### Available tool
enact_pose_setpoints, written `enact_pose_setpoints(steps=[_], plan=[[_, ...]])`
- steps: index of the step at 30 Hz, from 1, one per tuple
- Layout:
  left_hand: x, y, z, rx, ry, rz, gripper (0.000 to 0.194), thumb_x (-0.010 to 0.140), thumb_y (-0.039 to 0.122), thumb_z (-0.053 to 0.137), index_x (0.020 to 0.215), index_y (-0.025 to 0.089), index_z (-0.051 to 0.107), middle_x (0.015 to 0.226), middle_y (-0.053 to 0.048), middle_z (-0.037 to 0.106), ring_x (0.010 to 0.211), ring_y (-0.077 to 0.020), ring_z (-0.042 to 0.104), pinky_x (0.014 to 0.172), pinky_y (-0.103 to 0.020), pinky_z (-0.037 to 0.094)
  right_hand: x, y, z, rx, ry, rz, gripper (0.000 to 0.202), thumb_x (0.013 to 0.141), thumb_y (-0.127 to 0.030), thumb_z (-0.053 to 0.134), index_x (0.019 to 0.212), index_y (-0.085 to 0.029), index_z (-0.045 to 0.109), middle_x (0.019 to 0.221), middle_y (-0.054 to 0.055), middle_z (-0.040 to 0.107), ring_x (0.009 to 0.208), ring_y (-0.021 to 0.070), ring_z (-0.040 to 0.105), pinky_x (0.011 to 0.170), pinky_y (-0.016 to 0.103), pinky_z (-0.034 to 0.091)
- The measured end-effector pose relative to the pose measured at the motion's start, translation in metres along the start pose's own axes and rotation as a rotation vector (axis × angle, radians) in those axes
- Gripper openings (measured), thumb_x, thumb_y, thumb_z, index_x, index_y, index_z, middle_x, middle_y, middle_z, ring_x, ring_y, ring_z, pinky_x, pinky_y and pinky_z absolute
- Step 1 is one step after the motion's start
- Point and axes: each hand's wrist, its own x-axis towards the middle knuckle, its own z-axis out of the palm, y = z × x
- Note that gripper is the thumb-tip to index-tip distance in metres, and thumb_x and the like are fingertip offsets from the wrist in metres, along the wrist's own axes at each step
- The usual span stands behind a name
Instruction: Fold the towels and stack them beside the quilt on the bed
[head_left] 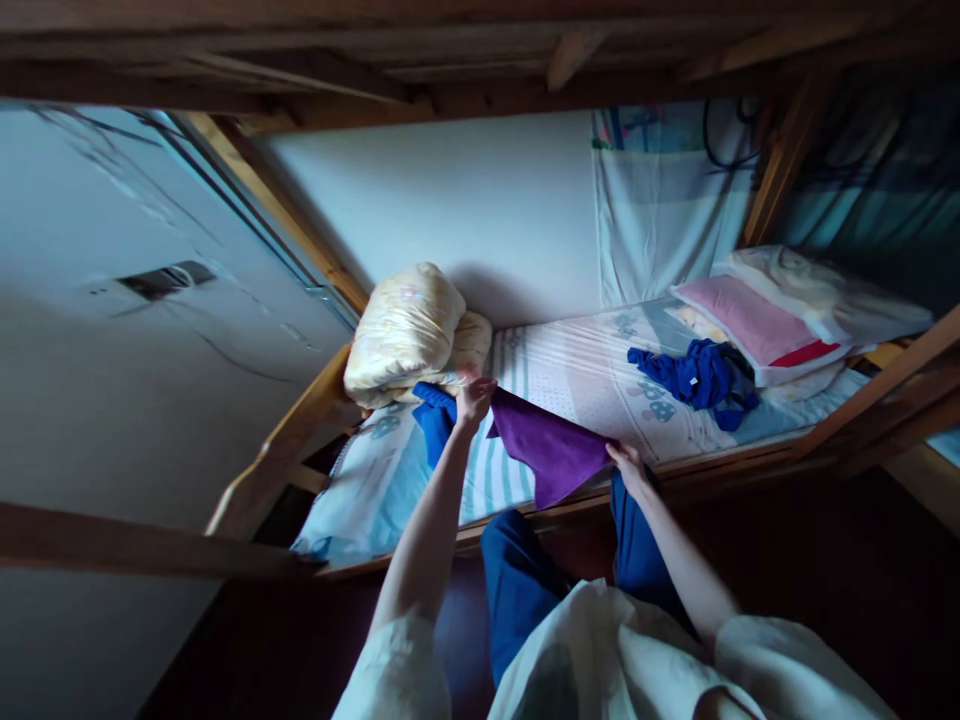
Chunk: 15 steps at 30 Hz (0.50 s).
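Note:
A purple cloth (pixel 551 445) hangs stretched between my two hands above the near side of the lower bunk bed. My left hand (pixel 475 400) is closed on its upper left corner. At the right corner, my right hand (pixel 628 466) pinches the edge, and the cloth sags to a point between them. Just left of my left hand lies a blue garment (pixel 437 420) on the striped bedsheet (pixel 495 480). Farther right on the bed is a crumpled dark blue garment (pixel 701 380).
A folded cream quilt (pixel 405 335) sits at the bed's left end. Pink pillow (pixel 750 315) and a plastic-wrapped bundle (pixel 825 290) lie at the right end. Low overhead runs the wooden upper bunk (pixel 480 85); a wooden rail (pixel 142 540) crosses at left.

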Motion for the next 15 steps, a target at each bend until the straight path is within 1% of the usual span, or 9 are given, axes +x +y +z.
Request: enact_pose_setpoints(steps=[2,4,5,7,9,11,13,15], plan=[[-0.005,0.009,-0.012,-0.150,0.011,-0.011,0.040,0.062,0.050,0.076,0.082,0.016,0.071,0.068,-0.004,0.068,0.073,-0.0199,0.066,0.066,-0.028,0.051,0.015,-0.035,-0.006,0.069,0.056,-0.105,0.051,0.052,-0.053,0.090,0.075,-0.022,0.057,0.062,-0.005,0.059,0.067,0.0156,0.060,0.063,0.026,0.047],[-0.009,0.017,-0.022,-0.257,-0.008,0.031,0.050,0.056,0.053,0.079,0.087,0.015,0.072,0.070,-0.004,0.067,0.073,-0.0179,0.064,0.067,-0.027,0.050,0.029,-0.072,-0.009,0.102,0.081,-0.200,0.057,0.049,-0.050,0.092,0.085,-0.022,0.059,0.064,-0.006,0.061,0.067,0.0151,0.061,0.066,0.026,0.049],[-0.011,0.021,-0.027,-0.288,-0.008,0.059,0.052,0.055,0.053,0.079,0.089,0.014,0.073,0.071,-0.003,0.067,0.073,-0.0172,0.063,0.066,-0.027,0.050,0.036,-0.090,-0.010,0.103,0.059,-0.248,0.058,0.049,-0.049,0.092,0.089,-0.021,0.060,0.066,-0.005,0.064,0.068,0.0151,0.063,0.068,0.026,0.050],[-0.013,0.028,-0.036,-0.313,0.017,0.112,0.052,0.055,0.050,0.078,0.093,0.014,0.073,0.074,-0.003,0.067,0.072,-0.0160,0.062,0.065,-0.025,0.049,0.047,-0.126,-0.011,0.083,-0.008,-0.341,0.057,0.050,-0.050,0.091,0.089,-0.020,0.063,0.071,-0.002,0.069,0.071,0.0155,0.065,0.072,0.028,0.052],[-0.014,0.036,-0.043,-0.298,0.063,0.142,0.048,0.057,0.044,0.075,0.095,0.014,0.074,0.077,-0.005,0.070,0.071,-0.0156,0.063,0.064,-0.025,0.049,0.056,-0.159,-0.012,0.063,-0.083,-0.426,0.055,0.051,-0.050,0.092,0.088,-0.018,0.067,0.079,0.002,0.073,0.075,0.0160,0.067,0.076,0.029,0.054],[-0.012,0.044,-0.048,-0.233,0.122,0.147,0.042,0.060,0.038,0.073,0.095,0.015,0.075,0.081,-0.006,0.074,0.071,-0.0169,0.066,0.065,-0.026,0.051,0.062,-0.186,-0.014,0.042,-0.136,-0.494,0.054,0.052,-0.049,0.093,0.090,-0.017,0.071,0.086,0.004,0.076,0.079,0.0166,0.069,0.079,0.030,0.055],[-0.010,0.053,-0.051,-0.127,0.179,0.145,0.036,0.063,0.033,0.071,0.094,0.016,0.076,0.084,-0.007,0.077,0.075,-0.0199,0.071,0.070,-0.028,0.054,0.065,-0.209,-0.017,0.014,-0.155,-0.547,0.054,0.053,-0.048,0.093,0.092,-0.016,0.073,0.088,0.006,0.078,0.082,0.0174,0.070,0.080,0.030,0.055],[-0.008,0.062,-0.053,-0.025,0.218,0.157,0.029,0.065,0.031,0.071,0.091,0.017,0.076,0.085,-0.008,0.079,0.081,-0.0229,0.074,0.076,-0.031,0.056,0.067,-0.228,-0.020,-0.021,-0.150,-0.600,0.051,0.056,-0.046,0.094,0.092,-0.015,0.074,0.086,0.007,0.078,0.082,0.0184,0.071,0.079,0.030,0.056]])
